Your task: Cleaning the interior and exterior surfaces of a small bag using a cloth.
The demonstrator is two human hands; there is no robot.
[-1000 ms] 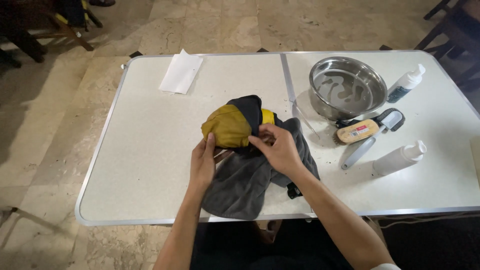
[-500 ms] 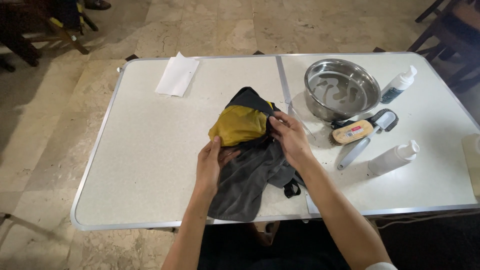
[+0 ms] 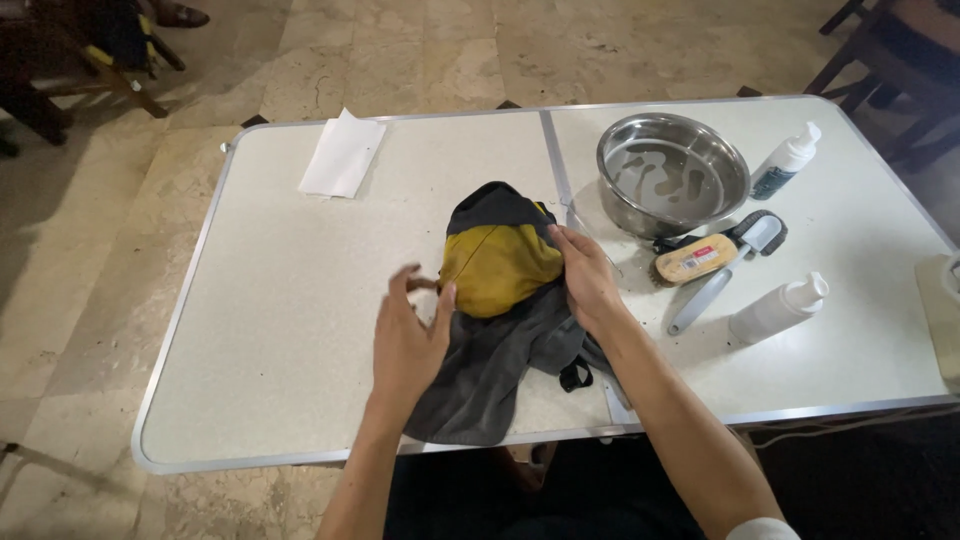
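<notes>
A yellow and dark fabric item [image 3: 500,262], bulging like a small bag, lies on a grey cloth [image 3: 485,375] in the middle of the white folding table [image 3: 270,300]. My right hand [image 3: 585,280] rests against the item's right side, fingers curled on its edge. Just left of the item, my left hand [image 3: 408,335] hovers with fingers spread, its thumb close to the yellow fabric. A black strap buckle [image 3: 574,375] pokes out from under the cloth.
A steel bowl [image 3: 672,175] stands at the back right, with a small white pump bottle [image 3: 786,160] beside it. In front of the bowl lie a wooden scrub brush [image 3: 695,260], a grey-handled brush [image 3: 722,272] and a white bottle [image 3: 778,308]. A white paper [image 3: 343,155] lies at the back left.
My left hand has come off the bundle and opened its fingers. My right hand has slid from the top to the right side of the yellow item.
</notes>
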